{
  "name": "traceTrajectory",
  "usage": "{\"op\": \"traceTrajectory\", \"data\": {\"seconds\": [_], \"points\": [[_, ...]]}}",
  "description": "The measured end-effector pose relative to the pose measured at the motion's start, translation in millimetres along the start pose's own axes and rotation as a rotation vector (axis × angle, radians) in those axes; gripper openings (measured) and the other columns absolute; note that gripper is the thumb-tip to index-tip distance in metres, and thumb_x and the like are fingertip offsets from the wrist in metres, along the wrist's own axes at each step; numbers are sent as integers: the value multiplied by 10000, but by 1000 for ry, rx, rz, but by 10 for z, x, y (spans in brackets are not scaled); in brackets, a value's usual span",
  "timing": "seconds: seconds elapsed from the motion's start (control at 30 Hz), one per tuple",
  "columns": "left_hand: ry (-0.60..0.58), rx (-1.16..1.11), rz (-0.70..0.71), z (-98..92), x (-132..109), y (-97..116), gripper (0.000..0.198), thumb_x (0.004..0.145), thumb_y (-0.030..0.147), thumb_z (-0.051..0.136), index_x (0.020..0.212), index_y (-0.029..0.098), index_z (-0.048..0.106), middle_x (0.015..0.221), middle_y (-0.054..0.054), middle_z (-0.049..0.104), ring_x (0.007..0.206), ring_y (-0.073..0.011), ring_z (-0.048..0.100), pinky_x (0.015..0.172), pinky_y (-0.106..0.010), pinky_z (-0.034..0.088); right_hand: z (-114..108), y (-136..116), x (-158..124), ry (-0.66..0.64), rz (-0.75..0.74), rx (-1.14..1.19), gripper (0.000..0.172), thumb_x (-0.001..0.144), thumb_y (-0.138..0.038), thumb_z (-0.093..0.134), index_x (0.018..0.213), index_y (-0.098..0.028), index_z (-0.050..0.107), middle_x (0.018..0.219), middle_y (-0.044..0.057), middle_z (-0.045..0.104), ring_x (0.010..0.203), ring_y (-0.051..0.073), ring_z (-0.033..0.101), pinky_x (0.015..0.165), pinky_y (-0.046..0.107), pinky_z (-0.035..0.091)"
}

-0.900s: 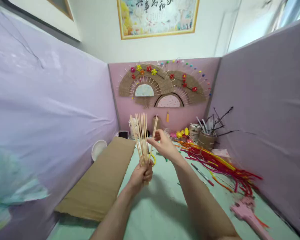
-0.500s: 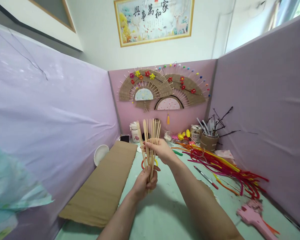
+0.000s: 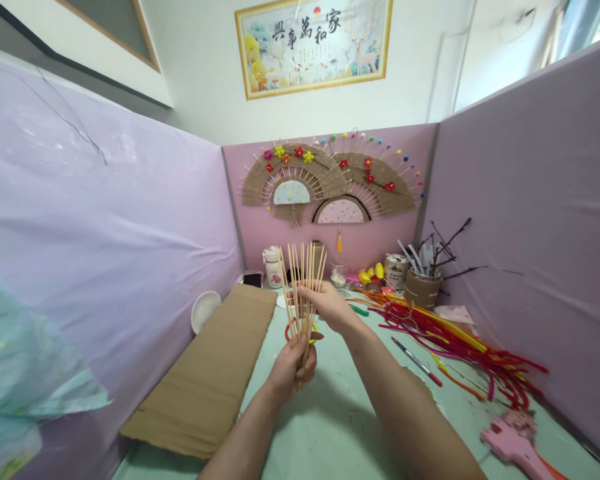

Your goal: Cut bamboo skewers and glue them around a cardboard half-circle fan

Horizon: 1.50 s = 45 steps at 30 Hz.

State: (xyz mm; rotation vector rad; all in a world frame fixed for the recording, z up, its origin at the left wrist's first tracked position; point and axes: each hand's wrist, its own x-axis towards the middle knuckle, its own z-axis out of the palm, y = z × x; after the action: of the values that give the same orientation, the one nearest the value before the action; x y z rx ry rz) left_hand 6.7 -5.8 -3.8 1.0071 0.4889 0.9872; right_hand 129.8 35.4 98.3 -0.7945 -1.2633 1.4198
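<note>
My left hand (image 3: 292,369) is closed round the lower end of a bundle of several thin bamboo sticks (image 3: 303,280), which stand upright and fan out at the top. My right hand (image 3: 330,305) is higher up, its fingers pinched on the sticks near the middle of the bundle. Both hands are held above the pale green table (image 3: 330,427). Behind the sticks, red and yellow rings (image 3: 288,329) lie on the table, partly hidden.
A long brown cardboard sheet (image 3: 215,370) lies at the left, a white paper plate (image 3: 204,309) beyond it. Red, orange and yellow pipe cleaners (image 3: 455,343) and a pen (image 3: 417,361) lie at the right, a pink glue gun (image 3: 517,440) near the corner. Jars and fan decorations (image 3: 330,183) line the back wall.
My right hand has come left from beside the bundle and now pinches the sticks. The sticks have fanned a little wider. The view has tilted slightly upward.
</note>
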Motion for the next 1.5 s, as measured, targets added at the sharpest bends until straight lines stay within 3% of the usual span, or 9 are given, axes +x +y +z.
{"op": "traceTrajectory", "data": {"seconds": [0.13, 0.27, 0.4, 0.6, 0.73, 0.87, 1.1, 1.5], "points": [[113, 11, 68, -4, 19, 20, 532, 735, 616, 704, 963, 157, 557, 409, 131, 335, 339, -25, 111, 367, -183, 100, -47, 19, 23, -11, -45, -129, 368, 691, -397, 741, 990, -208, 641, 908, 35, 707, 837, 173, 654, 689, 279, 523], [203, 34, 121, -16, 27, 35, 526, 731, 624, 700, 930, 161, 551, 409, 131, 333, 342, -22, 131, 374, -180, 115, -86, 32, 48, 72, -117, -335, 280, 686, -427, 704, 796, -180, 628, 743, 9, 641, 669, 137, 566, 551, 241, 438], [238, 65, 128, -6, 32, 40, 543, 718, 634, 705, 922, 158, 542, 408, 131, 336, 347, -21, 147, 377, -180, 121, -95, 47, 62, 117, -186, -403, 256, 718, -409, 634, 617, -191, 546, 547, -38, 521, 529, 101, 449, 504, 231, 360], [276, 59, 128, -30, 59, 30, 562, 725, 665, 673, 926, 162, 523, 392, 136, 326, 339, -21, 146, 385, -182, 122, -82, 75, 69, 122, -156, -378, 194, 743, -382, 561, 711, -191, 549, 643, 4, 632, 535, 101, 465, 468, 209, 343], [278, 61, 108, -24, 53, 29, 569, 717, 674, 672, 925, 169, 513, 415, 124, 384, 331, -15, 146, 386, -186, 100, -32, 79, 60, 133, -91, -323, 181, 754, -374, 554, 811, -205, 525, 544, -45, 576, 450, 83, 396, 437, 197, 303], [262, 80, 87, 16, 34, 38, 602, 689, 683, 689, 934, 157, 528, 432, 108, 433, 321, -11, 157, 388, -194, 86, 13, 78, 49, 191, -75, -385, 279, 740, -458, 616, 818, -193, 574, 454, -73, 473, 422, 90, 391, 438, 215, 304], [248, 99, 82, 37, 28, 53, 613, 692, 691, 678, 937, 145, 544, 405, 111, 414, 318, -18, 161, 382, -196, 98, -4, 99, 67, 219, -118, -393, 249, 686, -434, 641, 679, -186, 611, 523, -47, 474, 472, 94, 375, 458, 235, 307], [249, 106, 96, 25, 28, 36, 611, 725, 688, 650, 987, 147, 540, 429, 107, 438, 315, -17, 163, 370, -199, 97, 25, 148, 76, 229, -145, -448, 171, 746, -365, 527, 687, -204, 534, 575, -53, 467, 515, 101, 381, 486, 226, 312]]}}
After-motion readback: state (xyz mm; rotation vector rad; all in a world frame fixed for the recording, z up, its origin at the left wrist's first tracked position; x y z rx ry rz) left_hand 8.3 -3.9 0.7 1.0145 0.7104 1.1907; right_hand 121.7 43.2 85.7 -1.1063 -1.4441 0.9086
